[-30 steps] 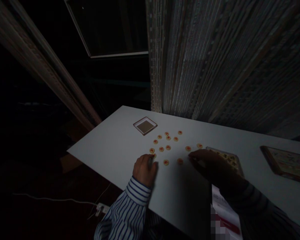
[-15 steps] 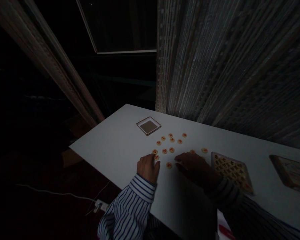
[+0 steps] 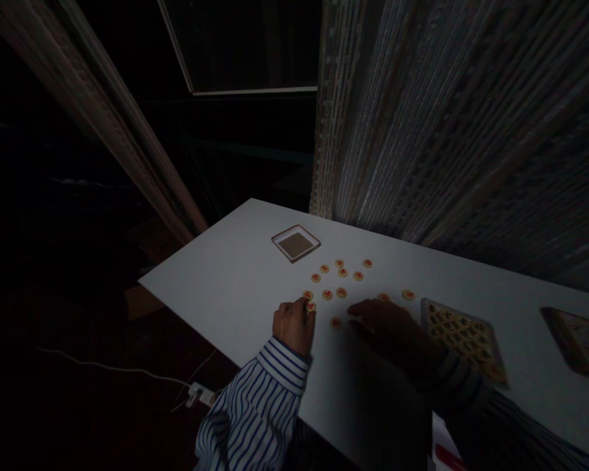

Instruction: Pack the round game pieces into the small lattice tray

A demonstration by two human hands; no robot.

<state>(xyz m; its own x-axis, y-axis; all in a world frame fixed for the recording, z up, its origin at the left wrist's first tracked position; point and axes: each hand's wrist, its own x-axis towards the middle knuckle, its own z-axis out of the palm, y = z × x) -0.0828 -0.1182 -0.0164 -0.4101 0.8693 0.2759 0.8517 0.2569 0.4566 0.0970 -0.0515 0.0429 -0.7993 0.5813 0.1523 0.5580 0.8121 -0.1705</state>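
Note:
My left hand (image 3: 294,327) is low over the white table, fingers curled and thumb drawn in at a xiangqi piece (image 3: 311,307), a round pale disc with a red character. Another xiangqi piece (image 3: 307,296) lies just beyond its fingertips. My right hand (image 3: 387,330), dark in shadow, hovers palm down with its fingers stretched leftward and thumb a little apart; I see nothing held, though its underside is hidden. Left of its thumb lies a single xiangqi piece (image 3: 336,322). Several more red pieces (image 3: 341,292) are scattered beyond both hands, some partly covered by the right one.
A tray (image 3: 464,337) filled with rows of pieces stands right of my right hand. An open shallow box (image 3: 296,244) sits at the back left; a flat patterned box (image 3: 582,340) lies far right. A power strip (image 3: 200,394) is below the table (image 3: 216,261). String curtains hang behind.
My left fingers and thumb have closed in around the piece by them. The right hand has barely moved. The whole view has shifted slightly.

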